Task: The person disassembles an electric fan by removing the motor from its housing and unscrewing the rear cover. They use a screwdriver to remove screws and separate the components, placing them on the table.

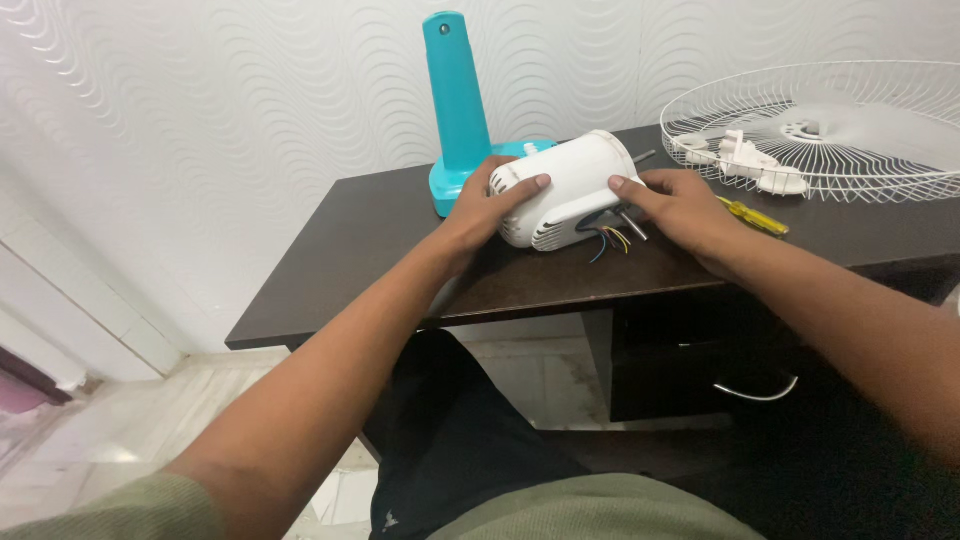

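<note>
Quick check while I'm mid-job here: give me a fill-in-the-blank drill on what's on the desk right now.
Both hands grip the white ____ housing.
The stand behind the left hand is coloured ____.
The yellow screwdriver lies beside the ____ hand.
The wire fan guard sits at the desk's far ____ corner.

Missing words: motor; teal; right; right

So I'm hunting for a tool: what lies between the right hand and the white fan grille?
In the head view, a yellow-handled screwdriver lies on the dark desk between the right hand and the fan grille.
</note>
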